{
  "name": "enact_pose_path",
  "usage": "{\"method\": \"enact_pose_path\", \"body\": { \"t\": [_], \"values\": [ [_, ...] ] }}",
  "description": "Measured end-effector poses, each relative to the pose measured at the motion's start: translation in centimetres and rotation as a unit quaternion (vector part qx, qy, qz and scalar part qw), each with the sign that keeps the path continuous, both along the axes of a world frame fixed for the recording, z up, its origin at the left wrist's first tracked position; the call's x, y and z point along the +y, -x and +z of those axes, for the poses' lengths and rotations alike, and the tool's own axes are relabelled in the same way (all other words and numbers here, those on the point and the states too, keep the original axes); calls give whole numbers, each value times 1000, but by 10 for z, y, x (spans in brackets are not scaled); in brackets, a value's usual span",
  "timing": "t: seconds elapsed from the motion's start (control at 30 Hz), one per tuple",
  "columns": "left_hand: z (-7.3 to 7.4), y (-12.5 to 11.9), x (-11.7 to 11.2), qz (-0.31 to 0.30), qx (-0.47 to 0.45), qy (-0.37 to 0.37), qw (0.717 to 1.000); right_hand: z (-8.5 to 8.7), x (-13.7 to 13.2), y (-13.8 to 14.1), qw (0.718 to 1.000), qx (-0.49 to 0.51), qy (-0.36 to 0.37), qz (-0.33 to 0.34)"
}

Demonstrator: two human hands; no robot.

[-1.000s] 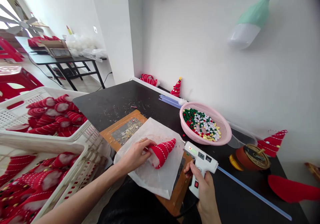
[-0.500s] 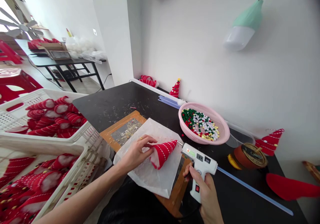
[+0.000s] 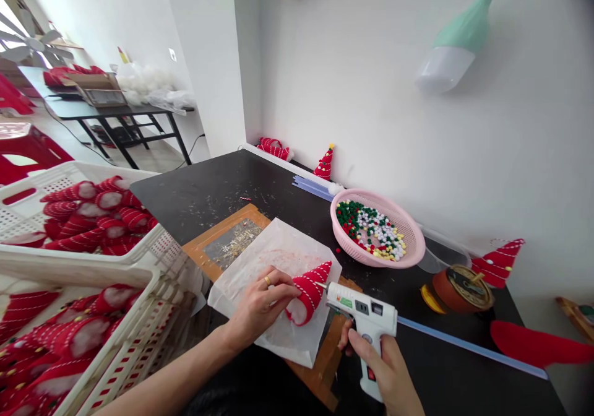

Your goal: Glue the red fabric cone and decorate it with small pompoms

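A red cone hat [image 3: 312,292] with white dashed stripes and fluffy white stuffing at its wide end lies over a white sheet [image 3: 278,249]. My left hand [image 3: 264,301], a ring on one finger, pinches the cone near its wide end. In my right hand [image 3: 383,369] is a white hot glue gun [image 3: 364,317], gripped by its handle. Its nozzle points left and meets or nearly meets the cone's side below the tip. A long translucent glue stick [image 3: 473,345] runs out of the gun's back. Beneath the sheet is a brown-edged board [image 3: 223,242].
A pink basket [image 3: 378,227] of coloured pompoms stands beyond the gun. White crates [image 3: 139,261] of stuffed red cones are at left. A brown round tin [image 3: 464,289], a red felt piece [image 3: 538,345] and another decorated cone [image 3: 499,264] lie right. Spare glue sticks [image 3: 318,188] lie by the wall.
The glue gun has shifted from the cone's tip to lower along its side. The cone has turned slightly more upright, and my left hand has moved right with it.
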State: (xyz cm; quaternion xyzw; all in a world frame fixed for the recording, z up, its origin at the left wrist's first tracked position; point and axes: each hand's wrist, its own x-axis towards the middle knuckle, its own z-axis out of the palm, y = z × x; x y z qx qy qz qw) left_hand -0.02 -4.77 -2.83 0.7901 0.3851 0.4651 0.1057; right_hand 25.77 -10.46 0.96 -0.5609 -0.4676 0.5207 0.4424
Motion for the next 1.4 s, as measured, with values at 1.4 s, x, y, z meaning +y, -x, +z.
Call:
{"method": "enact_pose_path", "body": {
  "t": [1.4],
  "values": [
    [6,0,4,-29,43,-52,997,1,10,8,994,-87,19,56]
  ]
}}
